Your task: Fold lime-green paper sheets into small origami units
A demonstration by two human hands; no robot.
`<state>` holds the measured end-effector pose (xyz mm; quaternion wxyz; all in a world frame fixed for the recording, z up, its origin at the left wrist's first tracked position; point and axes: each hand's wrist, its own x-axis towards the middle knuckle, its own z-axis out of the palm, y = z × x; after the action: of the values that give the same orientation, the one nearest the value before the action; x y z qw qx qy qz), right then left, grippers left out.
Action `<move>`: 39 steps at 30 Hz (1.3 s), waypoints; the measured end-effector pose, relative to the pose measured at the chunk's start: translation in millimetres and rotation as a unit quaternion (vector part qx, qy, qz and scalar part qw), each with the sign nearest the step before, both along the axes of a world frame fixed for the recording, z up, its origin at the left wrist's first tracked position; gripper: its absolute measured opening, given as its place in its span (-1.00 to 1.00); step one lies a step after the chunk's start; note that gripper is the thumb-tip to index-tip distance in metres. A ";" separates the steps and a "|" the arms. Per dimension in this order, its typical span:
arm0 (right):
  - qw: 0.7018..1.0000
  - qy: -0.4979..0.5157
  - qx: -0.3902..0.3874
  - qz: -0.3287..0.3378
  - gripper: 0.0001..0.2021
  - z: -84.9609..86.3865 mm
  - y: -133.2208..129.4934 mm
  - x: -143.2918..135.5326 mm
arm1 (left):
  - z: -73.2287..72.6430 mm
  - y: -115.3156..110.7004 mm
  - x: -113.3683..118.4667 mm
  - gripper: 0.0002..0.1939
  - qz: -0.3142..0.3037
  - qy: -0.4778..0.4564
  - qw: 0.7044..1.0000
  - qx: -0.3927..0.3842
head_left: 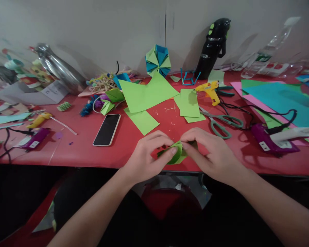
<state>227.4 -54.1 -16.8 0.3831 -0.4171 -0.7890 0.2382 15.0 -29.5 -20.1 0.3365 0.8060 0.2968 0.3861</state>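
Observation:
A small folded piece of green paper [177,154] is held up between my two hands over the front edge of the red table. My left hand [150,156] pinches its left side, thumb on the near face. On its right upper edge, the thumb and fingertips of my right hand [212,154] are closed. Part of the paper is hidden behind the fingers. Beyond my hands lie a large green sheet [148,92], a smaller green piece [143,121] and green rectangles [190,103].
Scissors [221,125] and a yellow glue gun [209,91] lie right of centre, near a purple power strip [271,139]. A phone [107,130] is at left. Behind stand a blue-green paper ball [158,61], a black bottle [212,49] and a metal flask [60,68].

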 end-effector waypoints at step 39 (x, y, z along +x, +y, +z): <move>0.998 0.030 0.030 -0.047 -0.90 9.2 -8.1 -6.4 | -6.6 -11.2 16.6 -0.87 0.099 -0.167 0.957 -0.216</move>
<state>220.9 -62.1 -7.5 0.4296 -0.4344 -0.7638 0.2084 31.6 -40.8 -26.7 0.5073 0.6044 0.3911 0.4738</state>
